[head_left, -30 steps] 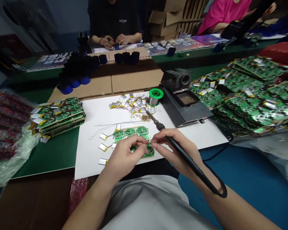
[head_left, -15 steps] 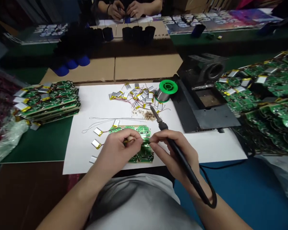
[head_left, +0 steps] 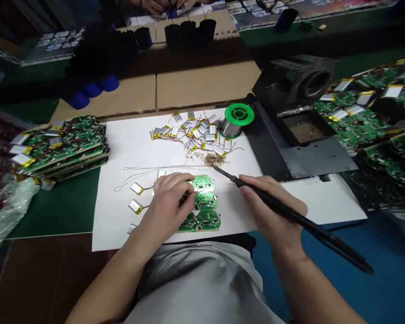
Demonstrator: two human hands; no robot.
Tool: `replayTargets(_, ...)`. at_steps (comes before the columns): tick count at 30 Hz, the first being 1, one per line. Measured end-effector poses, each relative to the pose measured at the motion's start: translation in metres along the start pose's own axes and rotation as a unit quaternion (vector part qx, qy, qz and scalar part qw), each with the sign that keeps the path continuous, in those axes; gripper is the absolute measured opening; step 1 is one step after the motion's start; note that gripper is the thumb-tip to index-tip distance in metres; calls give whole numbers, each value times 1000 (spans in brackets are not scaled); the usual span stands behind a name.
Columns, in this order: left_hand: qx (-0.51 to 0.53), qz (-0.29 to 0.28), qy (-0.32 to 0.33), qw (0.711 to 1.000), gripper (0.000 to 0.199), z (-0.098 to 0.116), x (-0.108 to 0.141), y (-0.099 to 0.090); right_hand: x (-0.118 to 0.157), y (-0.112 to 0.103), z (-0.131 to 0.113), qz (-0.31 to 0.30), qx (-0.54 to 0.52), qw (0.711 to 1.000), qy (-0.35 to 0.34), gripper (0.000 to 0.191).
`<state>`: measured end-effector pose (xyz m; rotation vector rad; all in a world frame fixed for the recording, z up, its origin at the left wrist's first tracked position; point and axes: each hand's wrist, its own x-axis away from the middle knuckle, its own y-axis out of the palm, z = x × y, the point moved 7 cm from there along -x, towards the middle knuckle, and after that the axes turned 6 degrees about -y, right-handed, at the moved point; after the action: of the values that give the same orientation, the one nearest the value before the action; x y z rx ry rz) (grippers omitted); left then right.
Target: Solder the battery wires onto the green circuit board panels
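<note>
My right hand [head_left: 276,207] is wrapped round the black handle of a soldering iron [head_left: 290,216]. The iron's tip points left, just above the top right of a green circuit board panel [head_left: 207,220]. Over the left part of that panel my left hand [head_left: 170,202] is curled with its fingers pinched together; whatever they hold is hidden. Small silver batteries [head_left: 135,206] with yellow ends lie left of the panel, their wires running under my left hand. Beyond the iron's tip are brown crumbs [head_left: 214,159], and bent lengths of thin wire [head_left: 145,169] lie on the white sheet [head_left: 114,153].
A heap of wired batteries [head_left: 202,130] lies beside a green solder spool [head_left: 238,115]. A black metal stand [head_left: 273,148] is at the right. Stacked circuit boards [head_left: 70,144] stand left, and more boards [head_left: 388,166] are piled right. Another person's hands [head_left: 155,6] show at the top.
My right hand has moved right, away from my left fingers, and the iron has swung from steep to slanting, its tip lower towards the panel. My left hand stays over the panel.
</note>
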<state>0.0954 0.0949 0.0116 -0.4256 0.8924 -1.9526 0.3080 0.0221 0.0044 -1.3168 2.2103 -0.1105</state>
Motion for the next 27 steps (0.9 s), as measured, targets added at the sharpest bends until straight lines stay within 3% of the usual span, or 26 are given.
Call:
replayTargets(3, -7, 5, -6, 1000, 13, -1, 2, -2, 2, -3, 2, 14, 22, 999, 26, 9)
replayTargets(8, -1, 22, -4, 1000, 14, -2, 4, -2, 4, 1, 0, -3, 10, 1000, 9, 12)
replayTargets(15, 6, 9, -36, 999, 15, 3, 1, -3, 4, 3, -1, -17, 2, 998, -57, 21)
replayTargets(22, 8, 4, -64, 998, 16, 6, -4, -4, 4, 13, -17, -70, -3, 989, -133, 33)
replayTargets(27, 20, 20, -69, 997, 17, 3, -3, -3, 4, 9, -20, -47, 0, 988, -145, 38)
